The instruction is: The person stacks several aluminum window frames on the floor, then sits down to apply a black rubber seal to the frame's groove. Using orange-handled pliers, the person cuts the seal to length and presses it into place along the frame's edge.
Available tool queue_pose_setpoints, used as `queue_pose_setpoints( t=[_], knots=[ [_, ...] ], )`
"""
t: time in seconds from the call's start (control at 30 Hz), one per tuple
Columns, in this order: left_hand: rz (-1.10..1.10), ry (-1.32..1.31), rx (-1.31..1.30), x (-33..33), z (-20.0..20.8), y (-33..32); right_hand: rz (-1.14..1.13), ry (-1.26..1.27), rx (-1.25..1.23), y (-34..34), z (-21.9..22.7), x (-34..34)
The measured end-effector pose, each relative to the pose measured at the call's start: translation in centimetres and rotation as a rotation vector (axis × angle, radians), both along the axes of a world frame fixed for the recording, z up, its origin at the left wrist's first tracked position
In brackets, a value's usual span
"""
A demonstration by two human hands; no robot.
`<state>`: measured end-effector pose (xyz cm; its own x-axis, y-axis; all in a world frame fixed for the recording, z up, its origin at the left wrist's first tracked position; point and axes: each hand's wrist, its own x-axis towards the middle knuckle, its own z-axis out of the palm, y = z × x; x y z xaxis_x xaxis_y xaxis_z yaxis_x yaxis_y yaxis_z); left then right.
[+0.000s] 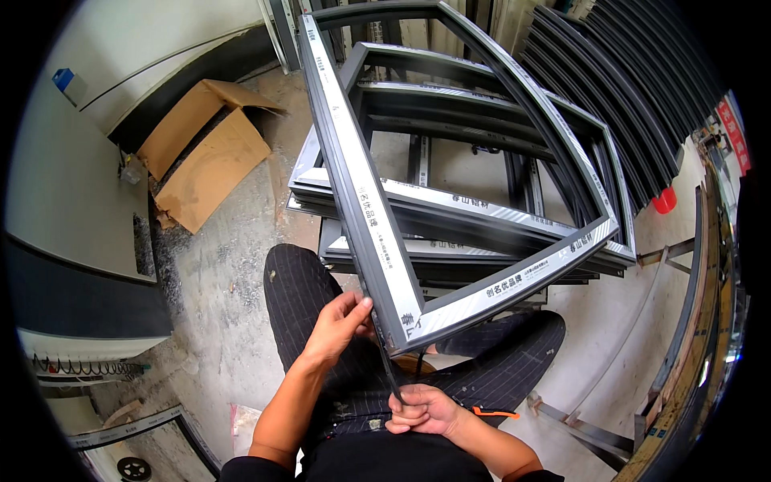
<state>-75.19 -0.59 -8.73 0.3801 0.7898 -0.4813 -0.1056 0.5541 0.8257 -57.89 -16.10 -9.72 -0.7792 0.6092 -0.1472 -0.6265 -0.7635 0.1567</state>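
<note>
A dark window frame [365, 210] covered in white printed protective film lies tilted in front of me, its near corner over my lap. From its left edge a thin black rubber sealing strip [389, 371] hangs down by that corner. My left hand [337, 328] is closed at the frame's left edge, thumb and fingertips pinching the strip against it. Lower down, in front of my waist, my right hand [423, 411] is closed around the strip's lower part. Its free end is hidden in the fingers. Beside my right wrist lies a slim orange object [496, 413] of unclear kind.
Beneath the tilted frame is a stack of similar frames [482, 205]. Long dark profiles [610, 88] lean at the back right. An opened cardboard box [213, 169] lies on the floor at the left. Metal bars [586, 430] stand low on the right, and another frame [193, 442] lies lower left.
</note>
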Motion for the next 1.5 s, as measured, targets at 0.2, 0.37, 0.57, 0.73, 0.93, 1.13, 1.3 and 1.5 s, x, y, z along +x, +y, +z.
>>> queue_pose_setpoints(
  t=[0.2, 0.37, 0.57, 0.73, 0.93, 1.13, 1.3, 1.5],
  knots=[
    [0.050, -0.049, -0.010, 0.7, -0.2, -1.9, 0.054, -0.051, 0.026, 0.5, -0.5, -0.8],
    [0.059, 0.019, 0.014, 0.6, -0.8, -2.0, 0.117, -0.517, 0.228, 1.1, 0.0, -1.0],
    [0.082, 0.085, 0.105, 0.7, -1.0, -0.8, 0.131, -0.711, 0.324, 0.9, 0.1, -0.4],
    [0.161, 0.092, 0.010, 1.2, -1.0, -0.1, 0.126, -0.835, 0.388, 0.8, 0.0, -0.8],
    [0.233, 0.112, 0.063, 1.4, -1.5, 2.8, 0.095, -0.986, 0.431, 0.5, 0.7, -0.9],
    [0.146, 0.016, 0.044, 0.7, -1.7, 1.8, 0.094, -1.132, 0.492, 0.3, 0.2, -0.7],
    [0.204, 0.167, 0.162, 1.6, -2.1, 1.4, 0.107, -1.123, 0.503, 0.4, -0.2, -1.2],
    [0.256, 0.282, 0.295, 2.5, -2.6, -0.2, 0.193, -1.228, 0.642, 1.2, 0.3, -1.2]
  ],
)
